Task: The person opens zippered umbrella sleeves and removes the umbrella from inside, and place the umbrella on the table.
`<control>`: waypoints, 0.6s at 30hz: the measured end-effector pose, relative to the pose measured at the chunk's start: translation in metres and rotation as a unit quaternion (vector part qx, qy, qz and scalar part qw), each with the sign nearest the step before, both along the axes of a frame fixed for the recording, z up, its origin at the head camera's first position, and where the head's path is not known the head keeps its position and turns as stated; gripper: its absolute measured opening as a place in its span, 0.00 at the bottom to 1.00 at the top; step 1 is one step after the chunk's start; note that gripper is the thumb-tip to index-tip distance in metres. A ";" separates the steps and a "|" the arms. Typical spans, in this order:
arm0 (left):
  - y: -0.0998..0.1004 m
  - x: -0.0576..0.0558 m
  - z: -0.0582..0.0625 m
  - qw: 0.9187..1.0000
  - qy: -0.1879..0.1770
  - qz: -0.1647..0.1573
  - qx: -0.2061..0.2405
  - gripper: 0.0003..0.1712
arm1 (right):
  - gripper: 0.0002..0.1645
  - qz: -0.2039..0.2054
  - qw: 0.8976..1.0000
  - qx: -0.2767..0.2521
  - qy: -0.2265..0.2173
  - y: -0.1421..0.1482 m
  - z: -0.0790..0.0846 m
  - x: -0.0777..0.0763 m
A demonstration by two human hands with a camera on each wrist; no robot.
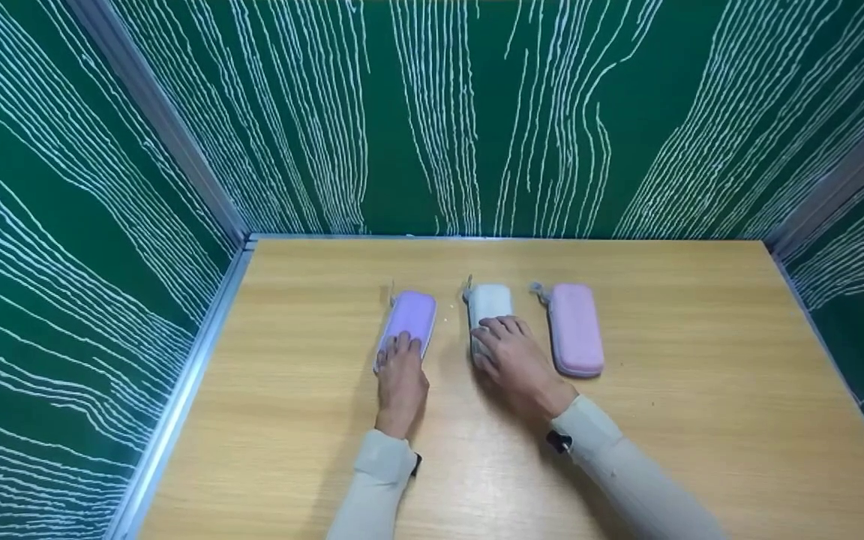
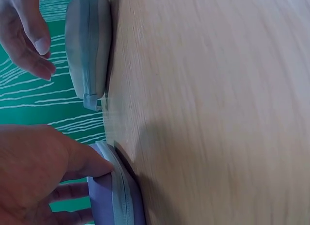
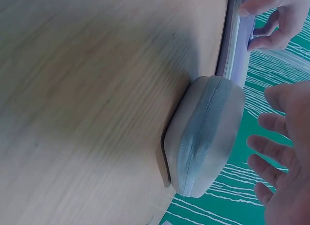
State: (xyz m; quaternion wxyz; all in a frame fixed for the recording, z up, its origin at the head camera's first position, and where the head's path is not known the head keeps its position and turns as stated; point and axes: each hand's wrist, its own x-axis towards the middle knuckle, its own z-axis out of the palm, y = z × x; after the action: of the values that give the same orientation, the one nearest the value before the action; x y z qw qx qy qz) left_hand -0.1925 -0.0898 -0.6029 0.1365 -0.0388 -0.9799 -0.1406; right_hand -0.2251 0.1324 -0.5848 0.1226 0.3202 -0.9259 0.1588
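Observation:
A purple zip case [image 1: 413, 311] lies on the wooden table, its near end under my left hand [image 1: 402, 386]. In the left wrist view the thumb presses beside the zipper of the purple case [image 2: 104, 200], and the other fingers reach round its far side. To the right lies a pale grey zip case [image 1: 490, 300]. My right hand [image 1: 520, 367] is over its near half, fingers spread. In the right wrist view those fingers stand apart from the grey case [image 3: 208, 137], holding nothing. A pink zip case [image 1: 577, 330] lies right of that hand.
The wooden table [image 1: 289, 420] is bounded by a metal frame [image 1: 177, 412] on the left. Green panels [image 1: 432, 150] with white wavy lines rise behind it and at both sides. Small wrist straps [image 1: 559, 441] sit at the sleeve cuffs.

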 end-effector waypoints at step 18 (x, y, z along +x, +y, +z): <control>-0.008 -0.001 0.002 1.000 -0.021 -0.017 0.010 0.21 | 0.24 0.006 0.999 0.033 -0.013 -0.004 0.004 -0.006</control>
State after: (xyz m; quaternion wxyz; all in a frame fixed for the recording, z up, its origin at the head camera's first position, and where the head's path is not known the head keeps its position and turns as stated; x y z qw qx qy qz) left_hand -0.1934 -0.0978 -0.6006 0.1142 -0.0507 -0.9802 -0.1537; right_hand -0.2311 0.1283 -0.5808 0.0990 0.3270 -0.9303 0.1334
